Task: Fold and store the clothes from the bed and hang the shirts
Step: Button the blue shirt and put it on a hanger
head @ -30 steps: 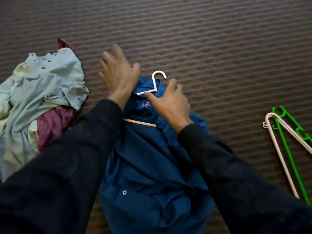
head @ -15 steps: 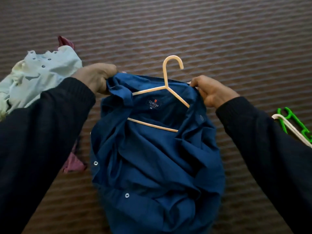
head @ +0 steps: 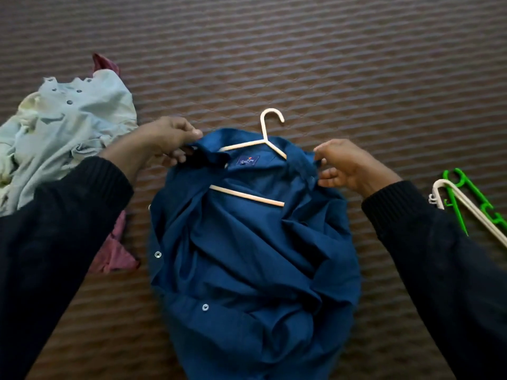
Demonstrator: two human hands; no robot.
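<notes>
Between your two hands lies the blue shirt, spread crumpled on the brown ribbed bedcover with a cream hanger already slipped inside its neck, hook poking out beyond the collar. You should expect the shirt to handle as light, limp cloth: it will sag and slide off the hanger arms unless the shoulders sit squarely, so take it at the collar and shoulder seams, or lift by the stiff hanger itself, which looks rigid and light.

Your left hand is closed in a pinch on the collar's left end, thumb against fingertips. Your right hand pinches the fabric at the opposite shoulder edge, with the remaining fingers loosely curled beneath. Both grips are narrow, holding only cloth; neither touches the hanger.

Just outside your left hand sits a pale green shirt heaped over a maroon garment. Beyond your right wrist lie a white hanger and a green hanger, overlapping.
</notes>
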